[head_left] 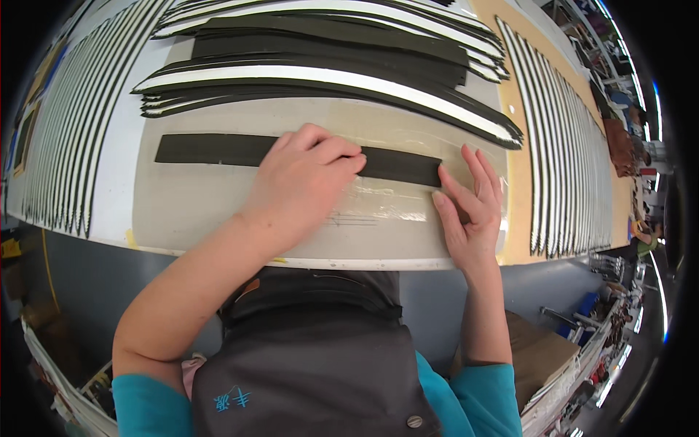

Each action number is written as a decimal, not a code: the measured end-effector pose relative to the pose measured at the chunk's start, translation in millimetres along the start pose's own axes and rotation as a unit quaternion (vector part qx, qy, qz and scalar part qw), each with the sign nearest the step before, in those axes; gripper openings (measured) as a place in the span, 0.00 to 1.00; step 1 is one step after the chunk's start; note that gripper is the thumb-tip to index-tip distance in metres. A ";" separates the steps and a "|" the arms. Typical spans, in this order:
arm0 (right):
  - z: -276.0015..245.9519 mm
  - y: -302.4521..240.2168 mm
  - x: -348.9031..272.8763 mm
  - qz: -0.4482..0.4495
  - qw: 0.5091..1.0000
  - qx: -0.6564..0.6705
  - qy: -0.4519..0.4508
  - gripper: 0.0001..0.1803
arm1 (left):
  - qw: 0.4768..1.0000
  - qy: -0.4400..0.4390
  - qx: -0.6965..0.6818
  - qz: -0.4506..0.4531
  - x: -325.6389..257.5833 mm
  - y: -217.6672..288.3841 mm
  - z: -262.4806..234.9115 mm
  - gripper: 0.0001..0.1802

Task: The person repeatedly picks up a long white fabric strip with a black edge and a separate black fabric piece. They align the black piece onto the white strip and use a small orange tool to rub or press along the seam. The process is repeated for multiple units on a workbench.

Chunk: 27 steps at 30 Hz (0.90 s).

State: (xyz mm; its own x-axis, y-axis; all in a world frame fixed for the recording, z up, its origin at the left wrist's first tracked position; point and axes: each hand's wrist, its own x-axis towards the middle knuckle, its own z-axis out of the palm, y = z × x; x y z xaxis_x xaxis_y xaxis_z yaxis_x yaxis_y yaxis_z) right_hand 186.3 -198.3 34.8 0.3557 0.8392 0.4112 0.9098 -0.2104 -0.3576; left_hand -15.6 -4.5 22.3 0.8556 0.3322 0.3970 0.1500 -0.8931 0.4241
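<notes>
Head view, near to far: a dark apron [313, 357] fills the bottom, and two bare arms reach up from it to a pale mat [204, 204] on the table. The left hand [306, 178] lies palm down on the middle of a long black strip [211, 149], fingers curled and pressed together, holding it flat. The right hand [470, 207] rests just past the strip's right end, fingers spread, fingertips touching that end. The strip lies flat across the mat, left to right. It looks like the step of pressing and lining up the strip. The next move calls for a steady push so it does not slide. Farther back sits a pile [328, 65] of black and white strips, with more in rows [561, 146] at the sides
</notes>
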 end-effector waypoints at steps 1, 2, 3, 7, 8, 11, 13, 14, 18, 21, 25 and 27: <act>-5.9 3.0 -3.2 0.034 0.999 0.032 0.025 0.18 | 1.000 0.001 -0.003 -0.002 0.1 -0.6 -1.7 0.16; -13.3 6.8 -6.6 0.067 0.994 0.064 0.050 0.18 | 1.000 0.002 -0.005 -0.005 0.5 -0.7 -1.4 0.16; -18.6 11.7 -9.4 0.097 0.987 0.100 0.077 0.17 | 1.000 0.004 -0.010 0.000 1.0 -1.5 -0.5 0.16; -49.5 19.1 -25.6 0.251 0.961 0.112 0.024 0.15 | 1.000 0.001 -0.018 0.019 2.4 -5.4 -1.9 0.14; -47.8 19.5 -27.3 0.249 0.962 0.114 0.019 0.15 | 1.000 -0.001 -0.017 0.023 2.6 -6.7 -2.6 0.14; -41.3 21.4 -33.1 0.259 0.961 0.101 0.003 0.14 | 0.999 0.004 -0.017 0.038 0.7 -11.0 -1.3 0.15; -39.0 21.0 -28.6 0.280 0.957 0.080 -0.010 0.14 | 0.999 -0.005 -0.009 0.051 0.6 -13.4 -2.9 0.15; -38.5 24.7 -28.5 0.281 0.955 0.092 -0.011 0.12 | 0.998 -0.009 -0.005 0.056 1.3 -14.3 -3.4 0.16; -47.9 36.8 -27.2 0.310 0.942 0.125 -0.038 0.09 | 0.997 -0.036 -0.025 0.066 3.1 -19.0 -3.1 0.17; -51.4 24.7 -11.0 0.340 0.923 0.162 -0.074 0.07 | 0.996 -0.054 -0.030 0.060 4.1 -20.6 -4.9 0.17; -35.9 -12.5 25.2 0.279 0.908 0.306 -0.063 0.05 | 0.996 -0.046 -0.047 0.057 2.9 -21.5 -3.2 0.17; -6.2 -45.5 50.9 0.259 0.898 0.350 -0.059 0.05 | 0.996 -0.039 -0.053 0.052 1.8 -23.6 -3.0 0.17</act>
State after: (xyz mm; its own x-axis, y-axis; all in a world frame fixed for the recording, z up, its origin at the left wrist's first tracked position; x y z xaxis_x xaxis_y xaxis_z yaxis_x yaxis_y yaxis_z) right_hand 164.3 -149.1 77.1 0.6294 0.7761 -0.0397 0.2563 -0.2556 -0.9322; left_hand -19.1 18.0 15.4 0.9006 0.2116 0.3797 0.0092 -0.8826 0.4700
